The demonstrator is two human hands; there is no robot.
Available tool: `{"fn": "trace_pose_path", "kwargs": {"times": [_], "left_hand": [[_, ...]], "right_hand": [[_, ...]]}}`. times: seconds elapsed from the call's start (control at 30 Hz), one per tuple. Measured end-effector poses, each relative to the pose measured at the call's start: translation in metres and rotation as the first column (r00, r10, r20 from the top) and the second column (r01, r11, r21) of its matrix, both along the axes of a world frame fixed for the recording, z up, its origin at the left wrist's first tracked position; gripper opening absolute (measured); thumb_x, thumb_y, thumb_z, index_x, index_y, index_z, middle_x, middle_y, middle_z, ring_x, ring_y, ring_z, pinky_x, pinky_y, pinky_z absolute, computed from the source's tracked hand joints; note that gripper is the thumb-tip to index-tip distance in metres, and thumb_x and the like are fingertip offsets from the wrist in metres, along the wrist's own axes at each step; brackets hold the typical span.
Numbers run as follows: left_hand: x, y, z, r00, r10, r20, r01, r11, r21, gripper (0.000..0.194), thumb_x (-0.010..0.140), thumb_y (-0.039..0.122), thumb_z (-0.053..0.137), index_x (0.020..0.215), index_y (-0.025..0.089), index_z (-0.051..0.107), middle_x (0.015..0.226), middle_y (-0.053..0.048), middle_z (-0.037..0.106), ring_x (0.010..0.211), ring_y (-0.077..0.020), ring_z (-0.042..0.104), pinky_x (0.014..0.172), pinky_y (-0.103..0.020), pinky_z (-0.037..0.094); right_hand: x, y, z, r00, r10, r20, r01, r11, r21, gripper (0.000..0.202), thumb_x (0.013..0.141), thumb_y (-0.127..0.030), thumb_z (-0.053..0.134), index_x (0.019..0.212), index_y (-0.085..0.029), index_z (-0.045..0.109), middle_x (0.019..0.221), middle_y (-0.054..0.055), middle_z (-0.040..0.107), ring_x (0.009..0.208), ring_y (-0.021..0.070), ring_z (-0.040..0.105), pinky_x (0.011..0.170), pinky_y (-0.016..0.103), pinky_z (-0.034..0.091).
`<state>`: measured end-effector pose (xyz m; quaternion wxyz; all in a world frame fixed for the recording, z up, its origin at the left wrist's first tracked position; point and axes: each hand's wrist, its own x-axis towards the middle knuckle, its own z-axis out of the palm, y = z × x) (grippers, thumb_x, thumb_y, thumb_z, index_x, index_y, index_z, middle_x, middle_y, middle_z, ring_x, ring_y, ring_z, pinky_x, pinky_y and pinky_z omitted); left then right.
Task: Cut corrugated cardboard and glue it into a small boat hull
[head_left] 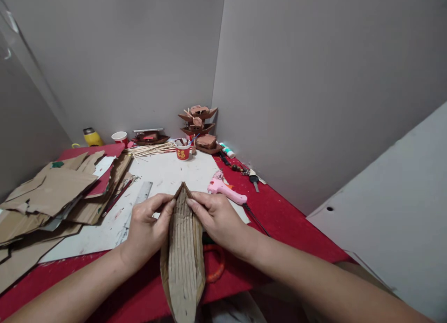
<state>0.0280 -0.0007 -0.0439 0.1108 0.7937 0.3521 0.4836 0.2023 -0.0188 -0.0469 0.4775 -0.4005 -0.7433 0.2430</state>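
Note:
A boat-shaped piece of brown corrugated cardboard (pixel 183 248) is held up between my hands, its pointed tip facing away from me. My left hand (pixel 150 220) pinches the left side wall near that tip. On the opposite wall, my right hand (pixel 218 216) grips with thumb and fingers. The two side walls meet at the tip, and the ridged floor lies between them. Just beyond my right hand rests a pink glue gun (pixel 225 188). Part of an orange-red ring-shaped handle (pixel 216 264) shows under the cardboard boat.
Torn cardboard sheets (pixel 52 192) are piled at the left. A ruler (pixel 141 195) lies on the white board (pixel 160 169). Farther back are thin sticks (pixel 150 149), a red paper cup (pixel 182 150), stacked brown model boats (pixel 197 120), keys (pixel 254 177) and a yellow bottle (pixel 92 137). Grey walls enclose the table.

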Motion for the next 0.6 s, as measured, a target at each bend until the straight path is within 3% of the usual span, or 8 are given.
{"fn": "trace_pose_path", "kwargs": {"times": [0.23,0.4,0.6], "left_hand": [[0.000,0.003,0.000,1.000,-0.002,-0.027,0.000,0.997,-0.075,0.012,0.086,0.016,0.055,0.082,0.015,0.066,0.068,0.000,0.068,0.059,-0.0110,0.061,0.059,-0.021,0.047],[-0.001,0.005,-0.001,1.000,-0.008,0.014,0.010,0.992,-0.123,0.012,0.085,0.019,0.056,0.085,0.016,0.068,0.071,0.000,0.070,0.061,-0.0118,0.062,0.060,-0.021,0.048],[0.000,0.002,0.005,0.987,0.001,0.160,0.055,0.938,-0.343,0.025,0.083,0.029,0.060,0.104,0.016,0.068,0.098,-0.006,0.074,0.085,-0.0186,0.068,0.077,-0.027,0.053]], "right_hand": [[0.000,0.002,0.000,0.999,-0.034,0.015,0.034,0.998,-0.050,0.020,0.091,-0.014,0.048,0.086,-0.017,0.067,0.074,0.001,0.066,0.066,0.0142,0.058,0.066,0.024,0.043],[0.000,0.005,0.000,0.998,-0.026,-0.055,0.017,0.985,-0.169,0.014,0.089,-0.015,0.049,0.084,-0.017,0.062,0.074,-0.001,0.061,0.069,0.0143,0.055,0.064,0.024,0.042],[0.003,0.011,0.006,0.998,-0.033,-0.061,0.019,0.976,-0.217,0.012,0.087,-0.016,0.049,0.079,-0.018,0.058,0.072,-0.002,0.057,0.068,0.0136,0.052,0.063,0.024,0.040]]}}
